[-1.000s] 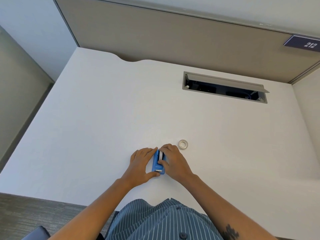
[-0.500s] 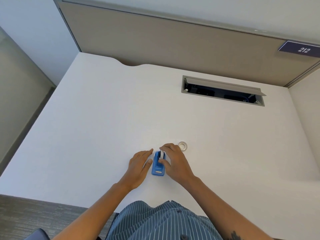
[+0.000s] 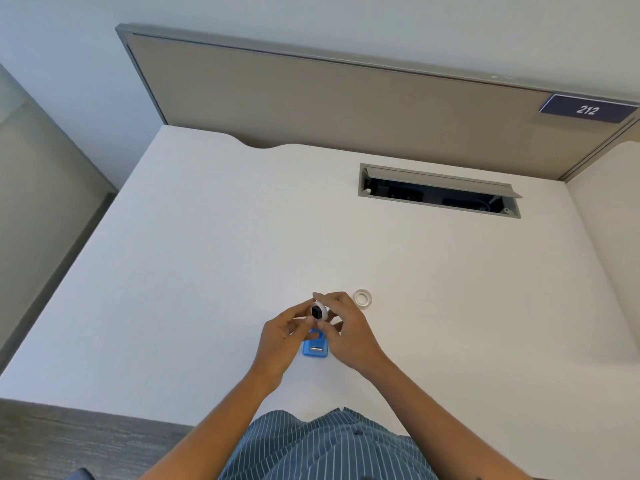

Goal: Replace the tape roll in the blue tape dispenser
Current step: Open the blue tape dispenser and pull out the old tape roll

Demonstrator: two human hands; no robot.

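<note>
While it was held above the dispenser, the following was recorded.

Tape roll: a small white roll [image 3: 319,311] with a dark core was pinched between the fingers of both hands, raised clear of the tabletop and just above the far end of the dispenser.

Blue tape dispenser: the dispenser [image 3: 315,348] was seen lying on the white tabletop [image 3: 207,254] directly below the hands, its near end with a small metal piece left visible and its far end hidden by the fingers.

Right hand: the right hand [image 3: 348,332] was curled around the roll from the right, its grip closed on the roll's rim with fingertips above and thumb below.

Left hand: the left hand [image 3: 282,336] was brought in from the left, its fingertips closed against the roll's left face; how firmly it was gripped could not be told.

Second roll: a pale ring of tape [image 3: 362,298] was laid flat on the tabletop, just beside the right hand on its far right side and apart from the dispenser.

Cable tray: a grey recessed opening [image 3: 440,192] with its flap raised was set into the tabletop, well apart from the hands toward the back.

Partition: a tan panel [image 3: 346,109] was stood along the tabletop's far edge, and a dark sign [image 3: 587,109] marked 212 was fixed at its right end.

Clothing: a blue striped shirt [image 3: 329,445] was visible at the bottom edge.
</note>
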